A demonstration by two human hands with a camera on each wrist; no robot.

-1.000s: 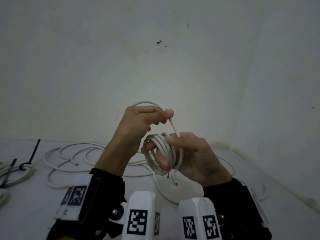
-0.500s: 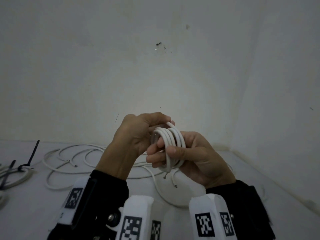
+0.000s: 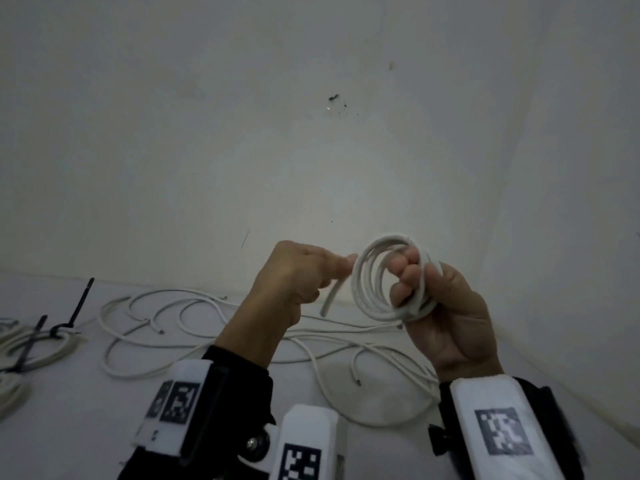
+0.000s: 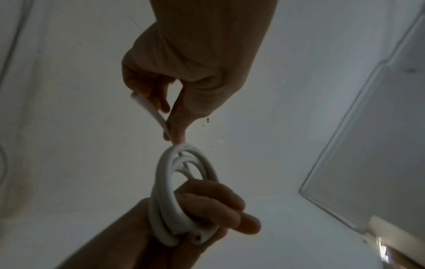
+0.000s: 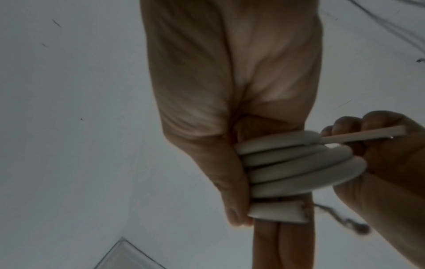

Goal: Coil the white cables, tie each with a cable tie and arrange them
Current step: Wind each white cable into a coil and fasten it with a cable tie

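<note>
My right hand [image 3: 420,289] holds a coil of white cable [image 3: 372,282] in the air, fingers through the loops and thumb pressing them down. The same coil [image 5: 294,163] fills the right wrist view, and in the left wrist view the coil [image 4: 168,191] hangs below my left hand. My left hand [image 3: 311,275] pinches the coil's loose end [image 3: 330,299], which sticks out to the coil's left. Loose white cables [image 3: 166,317] sprawl on the white surface below. Tied coils [image 3: 38,348] with black cable ties [image 3: 78,306] lie at the far left.
A white wall [image 3: 311,133] rises close behind, meeting a side wall at the right. More loose cable [image 3: 381,368] lies under my hands on the white tabletop [image 3: 69,427]. A clear box edge [image 4: 345,145] shows in the left wrist view.
My hands have moved apart. The right hand carried the coil up and right and turned it face-on. The left hand now pinches only the free end beside it.
</note>
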